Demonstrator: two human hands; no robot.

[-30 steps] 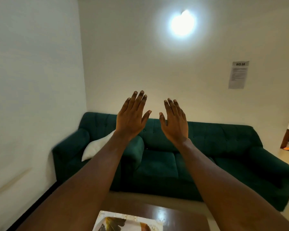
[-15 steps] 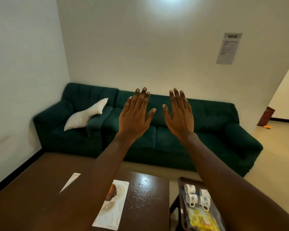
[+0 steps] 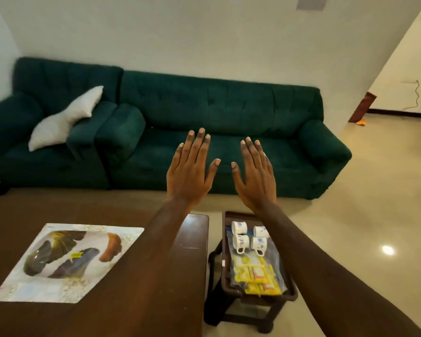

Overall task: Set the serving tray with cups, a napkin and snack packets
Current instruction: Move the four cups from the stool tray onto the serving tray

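A table [image 3: 192,239] is seen at the lower left of the frame, with a mat [image 3: 66,263] laid on it. Just right of it, a tray [image 3: 238,213] is set on a stool [image 3: 241,314]. Cups [image 3: 240,242] are grouped at the tray's far end, with snack packets [image 3: 255,273] nearer. Behind, a sofa [image 3: 216,105] is spread across the middle, with a pillow [image 3: 63,120] on its left seat.

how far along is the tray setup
Looks done: four cups and yellow packets sit in the dark tray on the stool. In hand: nothing; left hand and right hand are raised, open. Left: a napkin, perhaps the printed sheet on the table.
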